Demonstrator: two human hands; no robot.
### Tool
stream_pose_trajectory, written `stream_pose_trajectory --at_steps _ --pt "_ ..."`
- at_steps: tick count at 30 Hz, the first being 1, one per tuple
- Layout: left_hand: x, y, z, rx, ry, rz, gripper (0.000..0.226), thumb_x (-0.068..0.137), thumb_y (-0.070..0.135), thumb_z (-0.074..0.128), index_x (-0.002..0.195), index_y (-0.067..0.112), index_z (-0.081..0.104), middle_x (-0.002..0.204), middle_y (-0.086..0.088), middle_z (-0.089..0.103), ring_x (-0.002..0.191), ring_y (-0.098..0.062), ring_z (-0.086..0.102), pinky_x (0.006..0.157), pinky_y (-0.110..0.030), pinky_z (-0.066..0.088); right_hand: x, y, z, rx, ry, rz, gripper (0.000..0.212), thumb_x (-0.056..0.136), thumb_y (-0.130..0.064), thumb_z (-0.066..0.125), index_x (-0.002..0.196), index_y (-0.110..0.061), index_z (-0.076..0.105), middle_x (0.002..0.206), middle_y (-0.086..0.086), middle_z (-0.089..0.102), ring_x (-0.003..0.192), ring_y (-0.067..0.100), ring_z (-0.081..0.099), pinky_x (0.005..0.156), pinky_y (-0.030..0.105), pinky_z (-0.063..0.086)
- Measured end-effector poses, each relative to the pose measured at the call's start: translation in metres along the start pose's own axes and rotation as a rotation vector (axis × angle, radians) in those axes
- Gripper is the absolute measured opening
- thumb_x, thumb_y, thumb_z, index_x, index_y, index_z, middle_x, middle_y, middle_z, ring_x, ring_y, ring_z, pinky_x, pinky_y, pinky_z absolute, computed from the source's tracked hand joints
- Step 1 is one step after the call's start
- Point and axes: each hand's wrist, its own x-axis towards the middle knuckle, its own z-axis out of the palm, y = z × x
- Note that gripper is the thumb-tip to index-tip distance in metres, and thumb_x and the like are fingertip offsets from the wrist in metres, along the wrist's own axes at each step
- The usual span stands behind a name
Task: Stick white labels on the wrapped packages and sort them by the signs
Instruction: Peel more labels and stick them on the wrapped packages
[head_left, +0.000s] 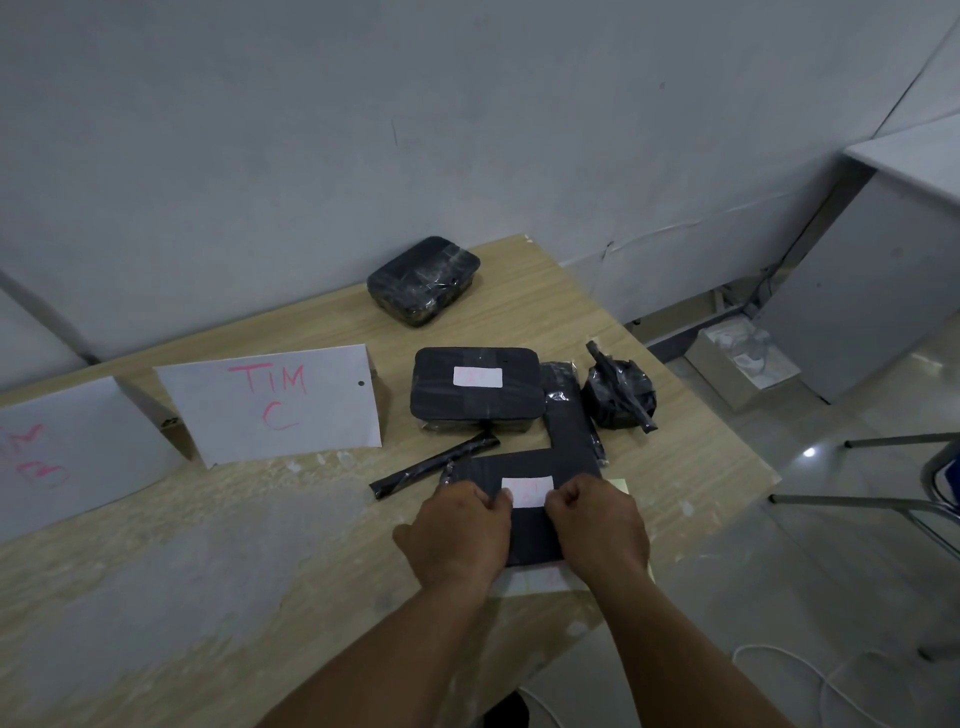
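Observation:
A flat black wrapped package (530, 467) lies near the table's right front. A white label (527, 491) with faint pink writing sits on it. My left hand (460, 530) presses the label's left edge and my right hand (597, 525) presses its right edge, fingers curled. Behind it stands a black box package (475, 402) with its own white label (478, 376). A round black bundle (618, 395), a thin black roll (434, 465) and a black tub (423, 280) carry no visible label. A white sign (270, 405) reads "TIM C".
A second white sign (62, 452) with pink writing stands at the left, partly cut off. Yellow and white sheets (530, 579) lie under the package by my hands. The table's right edge (727, 441) is close; a chair frame (883, 499) and a white box (743, 364) stand on the floor.

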Motion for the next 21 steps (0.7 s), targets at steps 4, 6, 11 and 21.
stream_pose_trajectory --at_steps 4,6,11,21 --pt "0.002 0.001 0.001 0.030 0.023 0.009 0.038 0.087 0.064 0.052 0.074 0.030 0.060 0.076 0.014 0.060 0.072 -0.010 0.049 0.080 -0.038 0.029 0.000 -0.001 0.000 -0.026 0.017 0.009 0.023 0.089 -0.041 0.056 0.071 -0.026 0.058 0.070 -0.012 0.056 0.063 0.004 0.048 0.054 0.025 0.035" --pt "0.002 0.001 0.002 0.033 0.024 0.015 0.035 0.087 0.061 0.054 0.075 0.030 0.060 0.077 0.014 0.061 0.073 -0.010 0.050 0.083 -0.038 0.031 -0.001 -0.002 0.000 -0.047 0.028 0.005 0.023 0.089 -0.042 0.057 0.072 -0.027 0.058 0.071 -0.012 0.056 0.064 0.006 0.050 0.054 0.025 0.034" --pt "0.002 0.002 0.001 0.037 0.026 0.016 0.032 0.087 0.059 0.056 0.076 0.029 0.060 0.078 0.014 0.060 0.072 -0.009 0.049 0.084 -0.038 0.033 -0.001 -0.003 0.001 -0.095 0.057 0.002 0.025 0.085 -0.049 0.061 0.075 -0.027 0.056 0.072 -0.012 0.054 0.067 0.010 0.050 0.054 0.025 0.033" --pt "-0.005 -0.014 -0.009 -0.126 0.033 -0.027 0.021 0.092 0.049 0.051 0.098 0.029 0.048 0.099 0.008 0.061 0.086 -0.017 0.057 0.084 -0.039 0.042 -0.003 0.012 -0.012 -0.048 0.153 0.168 0.047 0.093 -0.056 0.040 0.122 -0.022 0.054 0.120 0.007 0.056 0.108 0.027 0.050 0.079 0.040 0.042"
